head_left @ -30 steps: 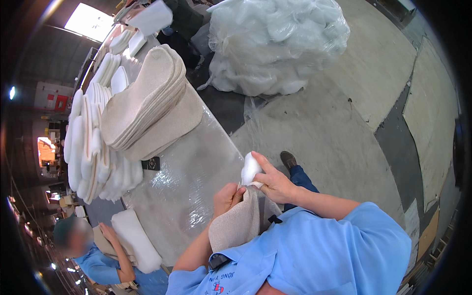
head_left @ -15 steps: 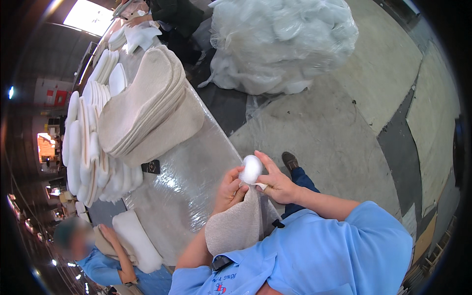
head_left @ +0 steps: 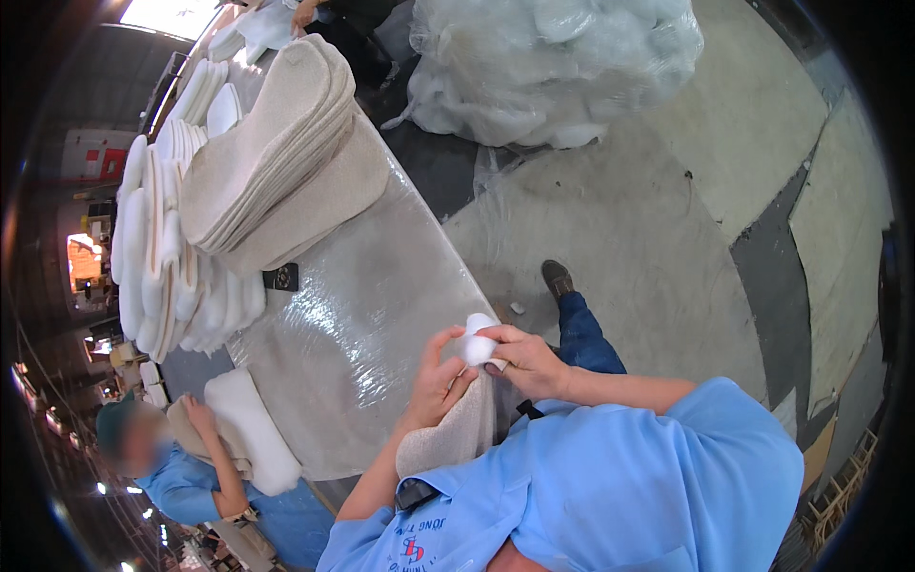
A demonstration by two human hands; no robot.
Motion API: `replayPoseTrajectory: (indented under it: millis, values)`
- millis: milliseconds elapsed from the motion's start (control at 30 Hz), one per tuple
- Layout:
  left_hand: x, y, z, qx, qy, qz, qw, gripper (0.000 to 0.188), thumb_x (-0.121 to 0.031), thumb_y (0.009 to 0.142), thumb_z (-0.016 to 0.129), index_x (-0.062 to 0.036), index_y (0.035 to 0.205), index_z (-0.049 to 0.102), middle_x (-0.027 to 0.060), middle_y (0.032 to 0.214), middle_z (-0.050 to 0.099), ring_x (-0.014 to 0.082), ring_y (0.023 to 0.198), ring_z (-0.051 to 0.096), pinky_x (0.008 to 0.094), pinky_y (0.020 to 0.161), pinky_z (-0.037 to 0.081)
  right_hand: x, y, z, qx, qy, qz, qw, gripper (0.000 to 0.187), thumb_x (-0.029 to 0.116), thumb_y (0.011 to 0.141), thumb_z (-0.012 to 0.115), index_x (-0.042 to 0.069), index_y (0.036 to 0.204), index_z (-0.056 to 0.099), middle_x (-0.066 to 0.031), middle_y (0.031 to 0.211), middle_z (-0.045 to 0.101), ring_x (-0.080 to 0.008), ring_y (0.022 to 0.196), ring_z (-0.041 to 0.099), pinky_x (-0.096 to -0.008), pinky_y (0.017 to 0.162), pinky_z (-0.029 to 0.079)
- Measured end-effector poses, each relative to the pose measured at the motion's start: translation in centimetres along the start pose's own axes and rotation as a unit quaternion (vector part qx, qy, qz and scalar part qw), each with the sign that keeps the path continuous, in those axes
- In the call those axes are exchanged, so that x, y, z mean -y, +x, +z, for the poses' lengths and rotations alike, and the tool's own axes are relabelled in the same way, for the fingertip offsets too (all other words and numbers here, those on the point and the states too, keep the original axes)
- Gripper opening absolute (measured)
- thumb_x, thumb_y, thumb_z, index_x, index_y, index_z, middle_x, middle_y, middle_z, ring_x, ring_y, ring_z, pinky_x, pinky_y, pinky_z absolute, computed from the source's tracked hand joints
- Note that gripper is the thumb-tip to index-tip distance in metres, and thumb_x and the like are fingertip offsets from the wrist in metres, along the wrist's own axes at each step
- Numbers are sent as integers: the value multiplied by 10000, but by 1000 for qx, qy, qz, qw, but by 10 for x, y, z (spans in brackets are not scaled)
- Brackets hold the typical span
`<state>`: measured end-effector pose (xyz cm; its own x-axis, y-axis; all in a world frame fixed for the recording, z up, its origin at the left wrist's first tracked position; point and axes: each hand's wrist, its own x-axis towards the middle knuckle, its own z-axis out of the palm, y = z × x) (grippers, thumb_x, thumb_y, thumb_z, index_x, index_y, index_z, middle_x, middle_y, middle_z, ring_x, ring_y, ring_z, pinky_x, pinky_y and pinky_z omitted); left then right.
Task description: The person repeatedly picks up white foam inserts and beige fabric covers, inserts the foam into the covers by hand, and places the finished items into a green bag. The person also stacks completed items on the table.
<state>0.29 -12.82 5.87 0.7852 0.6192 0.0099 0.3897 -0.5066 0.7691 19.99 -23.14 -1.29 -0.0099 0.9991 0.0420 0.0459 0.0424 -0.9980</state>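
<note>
In front of my chest is a beige fabric cover [head_left: 448, 434], its body hanging down toward my shirt. A white piece of soft padding [head_left: 479, 345] bulges out of its upper end, folded, with a narrow rounded tip pointing up. My left hand [head_left: 438, 383] pinches the cover's edge from the left, with its index finger against the padding. My right hand [head_left: 530, 366] grips from the right, fingers pressed on the padding and thumb at the cover's edge. How far the padding reaches inside the cover is hidden.
A plastic-covered table [head_left: 367, 305] carries a stack of beige covers [head_left: 276, 143], piled white pads [head_left: 157, 257] and a small black item [head_left: 281, 277]. A co-worker [head_left: 195, 486] handles a beige cover at lower left. A large plastic-wrapped white bundle [head_left: 553, 71] stands beyond.
The padding has gone from a round lump to a folded shape with a raised tip. My right fingers have closed over it. The whole view has shifted slightly.
</note>
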Motion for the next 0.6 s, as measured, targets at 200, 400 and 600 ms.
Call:
replayPoseTrajectory:
  millis: [200,400,600]
  values:
    - [16,4,-1,91,-72,31,993,125,-107,996,739,4,1028,692,194,1425,604,375,1317,610,421,1083,504,-3,1,6,-8,15,0,1000,131,61,989,720,-7,1089,768,-165,1403,663,-307,1243,665,-396,996,556]
    - [37,11,4,79,-103,31,991,113,-104,1024,706,5,1055,697,154,1256,652,320,1162,648,377,1005,522,-8,1,6,-14,52,45,998,191,91,1022,694,-1,1163,786,-136,1417,664,-279,1250,659,-378,1020,537]
    - [46,8,18,64,-179,-118,975,183,-155,1049,699,-4,1150,724,92,1146,621,228,1047,602,315,952,479,-14,2,7,-49,217,201,954,205,144,1037,690,-20,1118,782,-106,1422,656,-217,1280,613,-348,1030,505]
